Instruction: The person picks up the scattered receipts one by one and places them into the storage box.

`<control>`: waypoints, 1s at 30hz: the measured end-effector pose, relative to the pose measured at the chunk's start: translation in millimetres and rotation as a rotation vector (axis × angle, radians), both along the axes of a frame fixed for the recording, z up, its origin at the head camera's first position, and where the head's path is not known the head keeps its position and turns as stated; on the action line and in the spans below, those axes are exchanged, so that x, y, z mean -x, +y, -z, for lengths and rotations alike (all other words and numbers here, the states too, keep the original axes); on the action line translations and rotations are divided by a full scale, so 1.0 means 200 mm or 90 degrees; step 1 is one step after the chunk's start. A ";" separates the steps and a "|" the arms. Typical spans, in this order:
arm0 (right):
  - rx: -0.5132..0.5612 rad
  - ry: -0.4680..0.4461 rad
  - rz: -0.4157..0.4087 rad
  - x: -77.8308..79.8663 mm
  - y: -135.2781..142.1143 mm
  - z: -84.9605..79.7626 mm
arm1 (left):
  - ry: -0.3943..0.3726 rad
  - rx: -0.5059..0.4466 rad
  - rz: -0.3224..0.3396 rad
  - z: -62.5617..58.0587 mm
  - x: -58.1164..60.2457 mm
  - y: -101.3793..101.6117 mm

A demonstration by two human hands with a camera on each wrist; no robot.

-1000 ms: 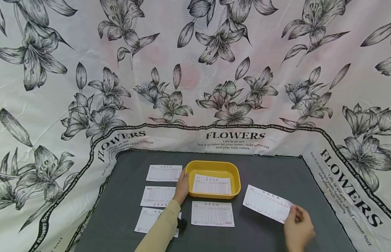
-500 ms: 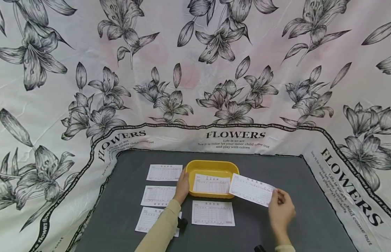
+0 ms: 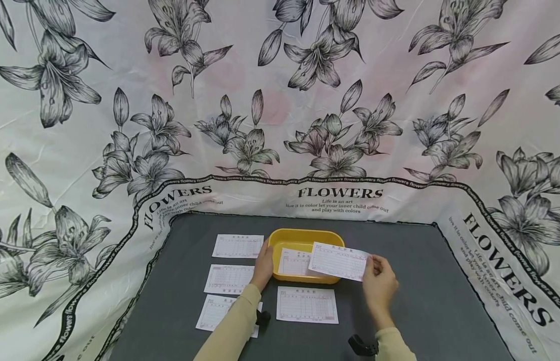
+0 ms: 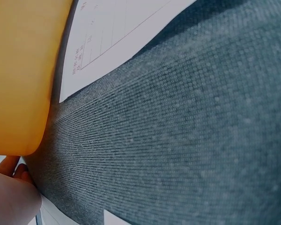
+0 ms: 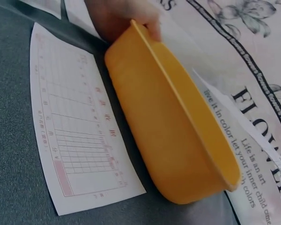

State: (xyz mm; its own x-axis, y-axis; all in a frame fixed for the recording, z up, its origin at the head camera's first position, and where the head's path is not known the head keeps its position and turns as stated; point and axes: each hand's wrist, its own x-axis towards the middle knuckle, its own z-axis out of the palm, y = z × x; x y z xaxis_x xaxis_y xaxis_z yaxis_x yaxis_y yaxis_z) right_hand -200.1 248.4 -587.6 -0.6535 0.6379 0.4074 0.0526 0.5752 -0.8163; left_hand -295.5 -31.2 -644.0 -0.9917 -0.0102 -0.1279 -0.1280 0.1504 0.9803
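Observation:
A yellow plastic tray (image 3: 280,239) stands on the dark grey table. My left hand (image 3: 263,268) grips its left wall, and in the right wrist view a finger bends over the rim of the tray (image 5: 152,126). One printed paper form (image 3: 293,261) lies inside. Above the tray's right part, my right hand (image 3: 379,286) pinches another paper form (image 3: 339,260) by its right end. That form is slightly tilted and overlaps the one inside. In the left wrist view, the left hand (image 4: 14,194) shows beneath the tray wall (image 4: 25,70).
A loose form (image 3: 307,305) lies in front of the tray. Left of it are an upper form (image 3: 237,246), a middle form (image 3: 227,279) and a lower form (image 3: 212,312), the last partly covered by my left sleeve. Flower-printed cloth (image 3: 338,200) borders the grey tabletop (image 3: 429,291).
My right hand has moved left and farther away, carrying its paper form from right of the tray to over the tray's right part. The left hand stays on the tray.

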 end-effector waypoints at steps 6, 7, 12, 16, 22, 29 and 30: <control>-0.044 0.009 -0.027 0.06 -0.05 0.01 | -0.008 0.009 -0.005 0.00 0.01 0.00; -0.048 0.012 -0.034 0.07 -0.06 0.01 | -0.009 0.011 -0.005 0.00 0.01 0.00; -0.053 0.006 -0.073 0.11 -0.11 0.00 | -0.007 0.011 -0.003 0.00 0.01 0.00; -0.064 -0.015 -0.098 0.14 -0.15 -0.01 | -0.006 0.015 -0.003 0.02 0.01 0.00; -0.073 -0.043 -0.120 0.18 -0.18 -0.01 | 0.015 0.017 -0.007 0.04 0.02 0.00; -0.094 -0.093 -0.135 0.23 -0.18 0.01 | 0.008 0.004 -0.006 0.03 0.02 0.00; -0.099 -0.101 -0.138 0.24 -0.17 0.01 | 0.008 0.005 -0.006 0.03 0.02 0.00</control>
State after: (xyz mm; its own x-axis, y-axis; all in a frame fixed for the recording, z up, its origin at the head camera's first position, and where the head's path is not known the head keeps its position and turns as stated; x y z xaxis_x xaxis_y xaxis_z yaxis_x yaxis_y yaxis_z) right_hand -248.2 213.7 -590.4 -0.8308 0.4145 0.3714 0.0348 0.7047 -0.7086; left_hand -299.7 -30.9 -650.4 -0.9930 -0.0211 -0.1159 -0.1178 0.1566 0.9806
